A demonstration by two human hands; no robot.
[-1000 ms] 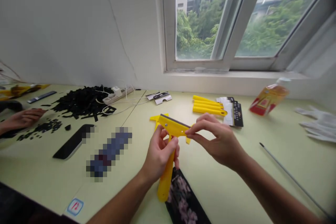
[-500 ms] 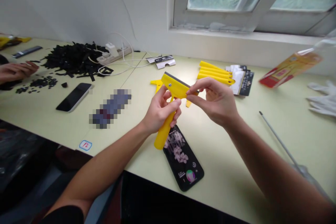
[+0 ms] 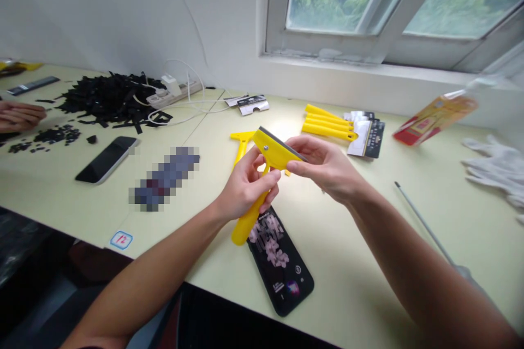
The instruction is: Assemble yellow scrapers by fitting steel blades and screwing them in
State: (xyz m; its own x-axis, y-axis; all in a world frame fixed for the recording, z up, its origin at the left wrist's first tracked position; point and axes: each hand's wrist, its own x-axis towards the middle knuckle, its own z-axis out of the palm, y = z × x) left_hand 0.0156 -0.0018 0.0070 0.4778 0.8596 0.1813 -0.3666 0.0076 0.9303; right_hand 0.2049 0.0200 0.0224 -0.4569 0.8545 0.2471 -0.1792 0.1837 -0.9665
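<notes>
The slim-fingered left hand (image 3: 248, 188) and right hand (image 3: 327, 166) are bare, as are the smooth, tapering left forearm (image 3: 164, 262) and right forearm (image 3: 409, 245), wrists uncovered.

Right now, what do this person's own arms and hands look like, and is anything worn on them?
These are human hands. The left hand and right hand are ungloved, with no rings or watch visible. The left forearm and right forearm are uncovered, showing no cables or markings. Sleeves can't be made out clearly.
</notes>
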